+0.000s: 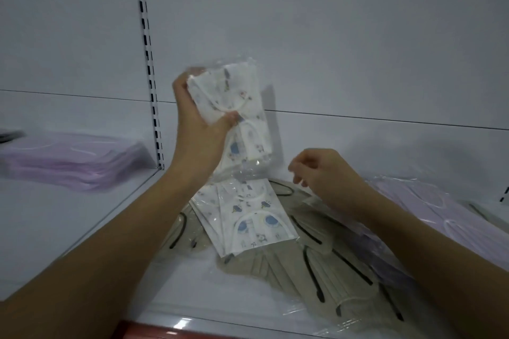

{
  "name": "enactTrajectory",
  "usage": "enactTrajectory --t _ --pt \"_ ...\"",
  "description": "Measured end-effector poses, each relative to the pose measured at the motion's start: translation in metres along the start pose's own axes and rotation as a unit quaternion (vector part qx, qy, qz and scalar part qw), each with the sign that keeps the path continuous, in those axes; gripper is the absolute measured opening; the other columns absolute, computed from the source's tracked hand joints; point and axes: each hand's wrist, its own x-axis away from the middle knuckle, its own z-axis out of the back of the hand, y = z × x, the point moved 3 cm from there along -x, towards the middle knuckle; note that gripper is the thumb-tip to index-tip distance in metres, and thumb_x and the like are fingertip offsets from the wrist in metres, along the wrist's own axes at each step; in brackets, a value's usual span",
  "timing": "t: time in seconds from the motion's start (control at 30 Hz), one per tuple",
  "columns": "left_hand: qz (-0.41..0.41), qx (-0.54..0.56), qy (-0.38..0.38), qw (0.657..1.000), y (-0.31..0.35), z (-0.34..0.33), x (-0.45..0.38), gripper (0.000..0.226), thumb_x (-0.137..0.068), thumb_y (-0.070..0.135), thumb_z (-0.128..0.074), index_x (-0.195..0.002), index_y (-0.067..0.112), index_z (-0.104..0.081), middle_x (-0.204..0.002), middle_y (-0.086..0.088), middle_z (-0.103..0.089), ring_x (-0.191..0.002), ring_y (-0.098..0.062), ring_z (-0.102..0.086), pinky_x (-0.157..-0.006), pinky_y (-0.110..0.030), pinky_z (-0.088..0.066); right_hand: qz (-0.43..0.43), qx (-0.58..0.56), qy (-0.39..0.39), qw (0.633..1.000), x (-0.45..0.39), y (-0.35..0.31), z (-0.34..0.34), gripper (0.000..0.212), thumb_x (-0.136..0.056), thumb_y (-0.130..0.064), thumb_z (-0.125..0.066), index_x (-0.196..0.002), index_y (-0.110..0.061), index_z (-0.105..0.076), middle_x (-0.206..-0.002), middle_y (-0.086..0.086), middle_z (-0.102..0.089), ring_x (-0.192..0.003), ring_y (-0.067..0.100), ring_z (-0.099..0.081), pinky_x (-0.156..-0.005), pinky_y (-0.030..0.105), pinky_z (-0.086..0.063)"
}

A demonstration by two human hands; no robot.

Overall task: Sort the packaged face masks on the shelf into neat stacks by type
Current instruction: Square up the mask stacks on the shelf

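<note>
My left hand (198,129) grips a clear pack of white cartoon-print masks (242,107) and holds it upright above the shelf. A second pack of the same print (248,217) lies flat below it, on top of several beige mask packs with black ear loops (311,264). My right hand (322,170) hovers just right of the held pack with its fingers loosely curled, holding nothing. A neat stack of lilac mask packs (71,159) sits on the shelf at the left. More lilac packs (440,217) lie at the right, partly under my right forearm.
The white shelf floor (82,223) ends in a red front edge (170,331). A slotted upright (150,69) runs up the white back panel between the two shelf bays. A dark item is barely visible at the far left edge.
</note>
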Motion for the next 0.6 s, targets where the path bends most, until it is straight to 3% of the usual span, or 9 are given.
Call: enactTrajectory --t 0.07,0.17,0.27,0.33,0.4,0.5,0.6 --pt "-0.008 -0.010 0.053 0.999 0.001 0.007 -0.004 0.073 -0.085 -0.011 -0.066 -0.136 0.026 -0.028 -0.125 0.017 -0.049 -0.115 -0.001 -0.057 -0.089 -0.033 -0.059 0.010 0.134 -0.024 0.991 0.005 0.001 -0.008 0.034 -0.090 -0.043 -0.066 -0.077 -0.011 -0.069 -0.068 0.001 -0.066 -0.061 0.010 -0.058 -0.064 0.034 -0.047" --pt "-0.009 -0.029 0.072 0.997 0.000 0.009 -0.003 0.073 -0.085 -0.011 -0.065 -0.137 0.023 -0.028 -0.119 0.021 -0.048 -0.104 0.015 -0.056 -0.086 -0.020 -0.056 0.015 0.235 -0.086 0.968 0.012 0.000 -0.022 0.047 -0.078 -0.057 -0.074 -0.089 -0.012 -0.067 -0.083 0.000 -0.066 -0.076 0.013 -0.060 -0.069 0.027 -0.049" --pt "-0.015 -0.045 0.063 0.997 -0.002 0.006 -0.001 0.068 -0.085 -0.014 -0.062 -0.135 0.019 -0.029 -0.113 0.020 -0.047 -0.089 0.026 -0.052 -0.070 -0.002 -0.047 0.047 0.158 -0.104 0.981 0.010 -0.001 -0.028 0.024 -0.077 -0.035 -0.083 -0.081 -0.018 -0.067 -0.076 -0.008 -0.064 -0.063 0.001 -0.057 -0.055 0.010 -0.040" --pt "-0.008 -0.045 0.065 0.997 -0.004 0.008 -0.001 0.067 -0.086 -0.015 -0.061 -0.132 0.022 -0.030 -0.112 0.019 -0.047 -0.087 0.027 -0.051 -0.066 0.001 -0.045 0.050 0.126 -0.095 0.986 0.006 -0.002 -0.024 0.019 -0.077 -0.019 -0.083 -0.072 -0.020 -0.065 -0.071 -0.008 -0.066 -0.056 -0.003 -0.056 -0.055 0.010 -0.040" --pt "-0.001 -0.040 0.078 0.996 -0.006 0.012 -0.003 0.069 -0.085 -0.015 -0.061 -0.133 0.023 -0.029 -0.116 0.018 -0.047 -0.098 0.019 -0.054 -0.071 -0.002 -0.047 0.042 0.100 -0.059 0.992 0.002 -0.003 -0.013 0.021 -0.080 -0.008 -0.078 -0.072 -0.021 -0.063 -0.074 -0.007 -0.067 -0.060 0.004 -0.059 -0.056 0.018 -0.044" --pt "0.016 -0.024 0.119 0.992 -0.010 0.018 -0.006 0.072 -0.083 -0.017 -0.059 -0.134 0.026 -0.030 -0.126 0.011 -0.047 -0.114 0.000 -0.052 -0.076 -0.007 -0.050 0.009 -0.018 0.039 0.999 -0.006 -0.005 0.013 0.016 -0.090 -0.007 -0.068 -0.093 -0.020 -0.059 -0.092 -0.004 -0.065 -0.072 0.018 -0.061 -0.046 0.020 -0.044" --pt "0.049 0.004 0.134 0.990 -0.010 0.018 -0.004 0.069 -0.085 -0.018 -0.050 -0.129 0.031 -0.031 -0.130 0.002 -0.048 -0.109 -0.007 -0.055 -0.067 -0.012 -0.054 0.039 -0.197 0.131 0.971 -0.007 -0.010 0.034 0.020 -0.094 -0.003 -0.060 -0.104 -0.019 -0.055 -0.098 -0.003 -0.060 -0.078 0.013 -0.064 -0.050 0.015 -0.045"
